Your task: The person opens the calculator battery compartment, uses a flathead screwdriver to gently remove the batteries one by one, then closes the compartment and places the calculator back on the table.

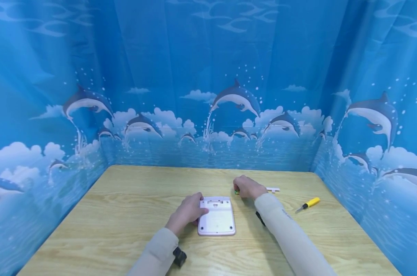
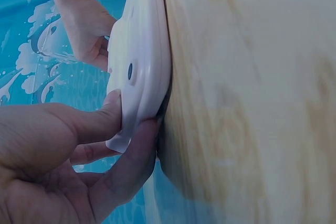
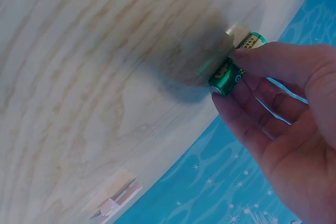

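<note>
Lower centre: left hand (image 1: 188, 209) grips white device (image 1: 216, 220); right hand (image 1: 248, 187) pinches green battery (image 3: 227, 78). Likely battery-handling step; next needs steady pinch.

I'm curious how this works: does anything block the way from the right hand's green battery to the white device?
Nothing visible: the left hand grips the white device at its left edge, away from the green battery.

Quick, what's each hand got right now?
Left hand: holding the white device by its edge.
Right hand: holding a green battery.
</note>
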`<state>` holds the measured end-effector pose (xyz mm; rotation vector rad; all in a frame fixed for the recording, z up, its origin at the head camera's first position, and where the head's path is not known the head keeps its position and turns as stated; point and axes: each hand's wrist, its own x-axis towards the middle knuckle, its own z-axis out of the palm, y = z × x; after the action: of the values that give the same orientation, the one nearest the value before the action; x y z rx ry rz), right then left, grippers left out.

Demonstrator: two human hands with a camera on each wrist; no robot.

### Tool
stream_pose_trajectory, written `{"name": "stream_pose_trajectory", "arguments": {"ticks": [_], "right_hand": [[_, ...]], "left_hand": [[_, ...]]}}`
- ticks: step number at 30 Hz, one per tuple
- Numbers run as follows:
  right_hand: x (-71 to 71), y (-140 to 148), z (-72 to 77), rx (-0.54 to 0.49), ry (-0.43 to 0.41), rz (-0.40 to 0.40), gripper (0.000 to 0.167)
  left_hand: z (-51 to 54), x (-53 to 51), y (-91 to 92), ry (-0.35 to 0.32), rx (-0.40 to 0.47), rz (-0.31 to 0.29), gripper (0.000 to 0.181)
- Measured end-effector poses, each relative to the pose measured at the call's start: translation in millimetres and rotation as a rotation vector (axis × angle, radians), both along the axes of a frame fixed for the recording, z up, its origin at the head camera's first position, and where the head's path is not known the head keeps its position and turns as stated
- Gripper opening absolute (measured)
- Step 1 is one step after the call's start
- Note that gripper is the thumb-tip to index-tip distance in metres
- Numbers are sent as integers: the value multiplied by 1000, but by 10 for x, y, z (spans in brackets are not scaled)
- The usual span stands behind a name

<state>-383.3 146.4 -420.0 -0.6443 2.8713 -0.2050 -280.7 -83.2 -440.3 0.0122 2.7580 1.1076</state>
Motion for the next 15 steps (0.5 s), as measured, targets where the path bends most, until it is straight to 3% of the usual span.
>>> {"name": "stream_pose_trajectory", "arguments": {"ticks": [15], "right_hand": [[-17, 9, 11, 19, 4, 35, 27]], "left_hand": [[8, -1, 1, -2, -8, -4, 41]]}}
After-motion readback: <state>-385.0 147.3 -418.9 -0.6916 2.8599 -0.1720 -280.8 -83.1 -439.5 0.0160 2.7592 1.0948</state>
